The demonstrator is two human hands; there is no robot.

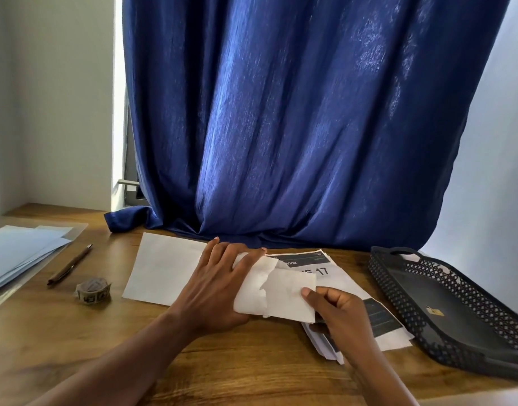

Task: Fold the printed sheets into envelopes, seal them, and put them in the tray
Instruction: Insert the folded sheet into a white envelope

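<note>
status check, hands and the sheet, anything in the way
Left hand holds envelope open. Right hand pinches folded sheet, partly in. Tray holds no envelopes. Nothing blocking.

One head-worn view looks forward and down, close over the wooden table (252, 373).

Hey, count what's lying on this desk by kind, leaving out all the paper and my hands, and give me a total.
Pen: 1
Roll of stickers: 1
Black tray: 1
Total: 3
</note>
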